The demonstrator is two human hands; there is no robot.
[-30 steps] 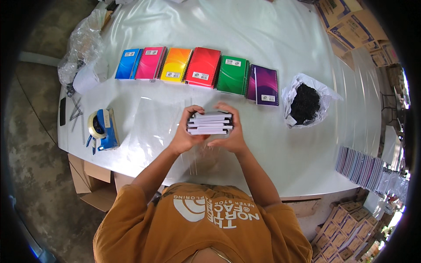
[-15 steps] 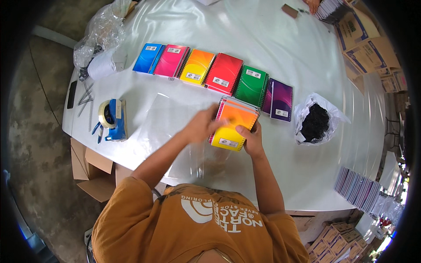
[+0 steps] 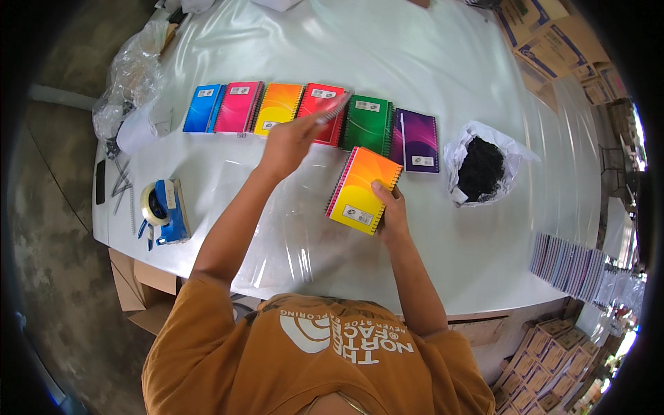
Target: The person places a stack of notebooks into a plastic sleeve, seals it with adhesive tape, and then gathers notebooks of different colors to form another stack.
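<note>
My right hand (image 3: 392, 211) grips a small stack of spiral notebooks (image 3: 365, 187), a yellow-orange cover on top and a pink edge showing beneath. Over the red notebooks, my left hand (image 3: 289, 144) is closed on a tilted spiral notebook (image 3: 335, 109), seen nearly edge-on and blurred. Notebook stacks lie in a row beyond my hands: blue (image 3: 201, 109), pink (image 3: 235, 108), yellow-orange (image 3: 278, 104), red (image 3: 324, 92), green (image 3: 366, 124) and purple (image 3: 420, 138). My left hand partly covers the yellow-orange and red ones.
A blue tape dispenser (image 3: 173, 211) stands at the left, near clear plastic wrapping (image 3: 135, 76). To the right sits a white bag (image 3: 453, 187) of black material. More spiral-bound books (image 3: 570, 270) line the right edge, and cardboard boxes (image 3: 564, 45) stand beyond the table.
My left hand has moved from the held stack up and left to the red notebooks, and now has a notebook in it. The right hand still holds its stack. The view has shifted slightly.
</note>
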